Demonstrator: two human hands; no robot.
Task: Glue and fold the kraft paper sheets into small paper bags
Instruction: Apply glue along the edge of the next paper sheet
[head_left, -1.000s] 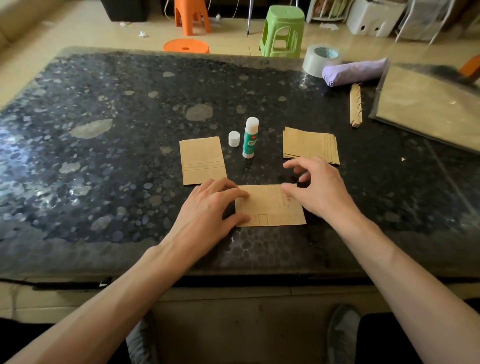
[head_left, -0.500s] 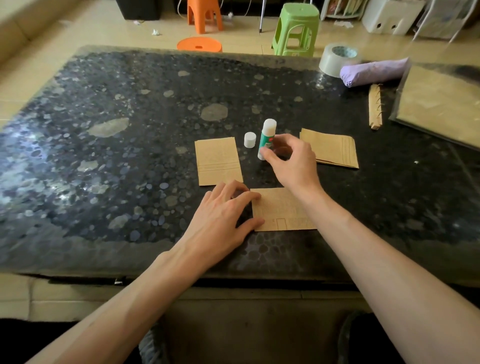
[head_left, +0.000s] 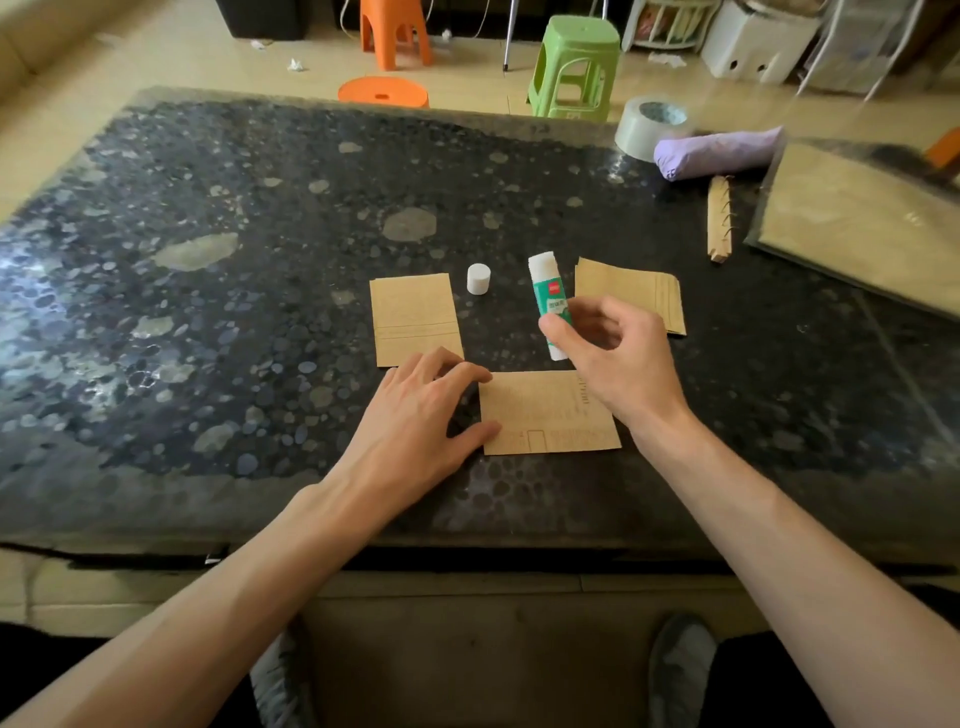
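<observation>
Kraft paper sheet (head_left: 550, 413) lies flat on the dark speckled bench (head_left: 234, 270), close to its near edge, with faint printed lines and a small rectangle outline along its lower edge. The left hand (head_left: 415, 415) rests beside it with its fingers (head_left: 457, 371) straight and spread; the forefinger tip and thumb touch the sheet's left edge. The right hand (head_left: 618, 358) hovers over the sheet's upper right corner and pinches a glue stick (head_left: 546, 296) between thumb and curled fingers. The stick is uncapped and leans slightly left, white tip uppermost — whether its base touches the bench cannot be told.

Its white cap (head_left: 478, 279) stands on the bench just left of it. A folded kraft piece (head_left: 415, 319) lies beyond the left hand, and a small stack of kraft sheets (head_left: 634, 291) lies behind the right hand, partly hidden by it.

Farther right — a tape roll (head_left: 649, 124), a lilac rolled bundle (head_left: 717, 153), a narrow folded kraft strip (head_left: 719, 218) and a large pack of kraft paper (head_left: 857, 223) in a clear sleeve. A green stool (head_left: 574, 67) and orange stool (head_left: 395, 31) stand on the floor beyond.
</observation>
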